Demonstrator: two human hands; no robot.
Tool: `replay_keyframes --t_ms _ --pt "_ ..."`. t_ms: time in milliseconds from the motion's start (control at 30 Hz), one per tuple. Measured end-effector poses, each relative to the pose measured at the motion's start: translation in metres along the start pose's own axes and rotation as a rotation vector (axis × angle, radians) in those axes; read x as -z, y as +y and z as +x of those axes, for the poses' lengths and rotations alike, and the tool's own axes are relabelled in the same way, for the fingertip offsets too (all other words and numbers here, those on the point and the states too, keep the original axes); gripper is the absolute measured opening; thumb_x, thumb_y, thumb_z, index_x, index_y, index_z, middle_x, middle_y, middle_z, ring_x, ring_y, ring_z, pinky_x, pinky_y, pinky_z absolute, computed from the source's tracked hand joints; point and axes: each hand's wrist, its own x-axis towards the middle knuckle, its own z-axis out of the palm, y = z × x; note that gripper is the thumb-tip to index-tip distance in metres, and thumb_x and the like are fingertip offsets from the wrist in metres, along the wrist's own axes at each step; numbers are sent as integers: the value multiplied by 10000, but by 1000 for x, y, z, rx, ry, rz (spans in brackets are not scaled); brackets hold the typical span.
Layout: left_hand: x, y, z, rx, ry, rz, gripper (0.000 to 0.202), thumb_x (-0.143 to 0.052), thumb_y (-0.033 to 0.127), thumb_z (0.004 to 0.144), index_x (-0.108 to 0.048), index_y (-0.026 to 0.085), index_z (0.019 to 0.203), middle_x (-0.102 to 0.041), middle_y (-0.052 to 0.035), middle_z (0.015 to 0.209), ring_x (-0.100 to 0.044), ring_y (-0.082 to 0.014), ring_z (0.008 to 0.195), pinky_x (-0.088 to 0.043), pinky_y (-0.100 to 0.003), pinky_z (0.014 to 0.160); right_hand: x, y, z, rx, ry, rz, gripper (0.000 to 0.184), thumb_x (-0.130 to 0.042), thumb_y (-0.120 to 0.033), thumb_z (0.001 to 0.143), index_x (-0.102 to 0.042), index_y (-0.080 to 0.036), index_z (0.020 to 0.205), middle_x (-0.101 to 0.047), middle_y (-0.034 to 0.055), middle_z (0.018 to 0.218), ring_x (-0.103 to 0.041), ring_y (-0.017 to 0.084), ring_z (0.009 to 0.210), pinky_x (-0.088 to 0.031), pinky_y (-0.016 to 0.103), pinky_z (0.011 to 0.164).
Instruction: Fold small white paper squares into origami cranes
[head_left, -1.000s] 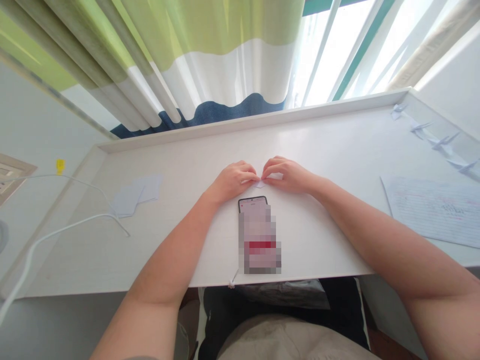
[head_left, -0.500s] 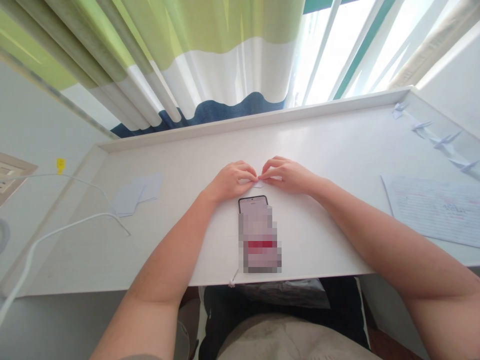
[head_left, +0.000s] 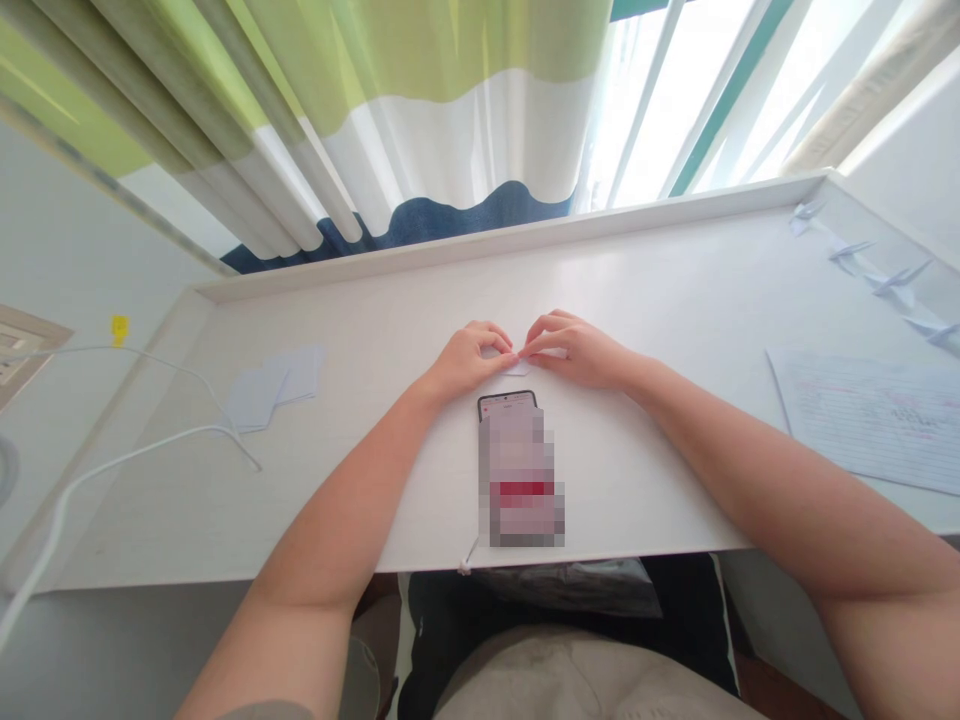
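A small folded piece of white paper [head_left: 517,368] lies on the desk between my two hands, mostly covered by the fingers. My left hand [head_left: 474,358] pinches it from the left, thumb and fingertips at its edge. From the right, my right hand [head_left: 566,350] closes its fingertips on the same paper, almost touching the left ones. Just below the hands, nearer to me, a phone [head_left: 508,402] lies face up with its screen lit and mostly blurred out.
Loose white paper sheets [head_left: 259,395] lie at the left beside a white cable [head_left: 150,448]. Several folded paper pieces [head_left: 892,285] line the right edge, above a lined written sheet [head_left: 862,410]. A raised rim [head_left: 510,238] borders the white desk below the curtain [head_left: 450,130].
Both hands stay at the paper with nearly the same grip; the fingers have shifted only slightly. The whole view has moved a little.
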Motion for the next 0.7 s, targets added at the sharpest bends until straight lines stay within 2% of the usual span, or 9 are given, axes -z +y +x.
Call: replay_keyframes --t_ms 100,300,433,567,700 --pt "-1 0 1 17 9 27 115 -794 312 842 -768 238 757 -752 -49 1116 -641 -258 1170 -474 -467 1149 -1 -1 0 -24 7 12 220 -641 -299 1011 -856 -255 1014 -758 107 1068 -640 278 1013 -508 456 963" --pt "-3 -3 3 57 44 151 147 -833 352 817 -771 252 728 -733 -51 1200 -581 -319 1262 -415 -583 1202 -3 -2 5 -108 30 25 207 -658 -324 977 -844 -244 935 -760 105 1050 -641 278 993 -490 457 978" --pt "-5 -4 3 44 57 155 151 -833 370 820 -777 258 736 -730 -50 1200 -584 -317 1250 -432 -578 1195 -5 -4 11 -208 67 78 180 -687 -317 928 -819 -224 848 -766 97 1005 -658 272 976 -493 442 964" --pt "-6 0 3 94 61 189 151 -825 362 834 -776 255 740 -718 -53 1215 -587 -324 1265 -441 -571 1190 -8 -8 16 -308 91 109 174 -705 -334 905 -822 -227 835 -766 86 1013 -671 273 1014 -482 440 987" --pt "-2 3 0 80 24 215 140 -804 359 866 -779 255 776 -711 -50 1250 -573 -332 1304 -412 -576 1215 -9 -8 15 -270 46 79 146 -733 -342 906 -835 -245 871 -773 87 1062 -654 295 1066 -439 484 1036"
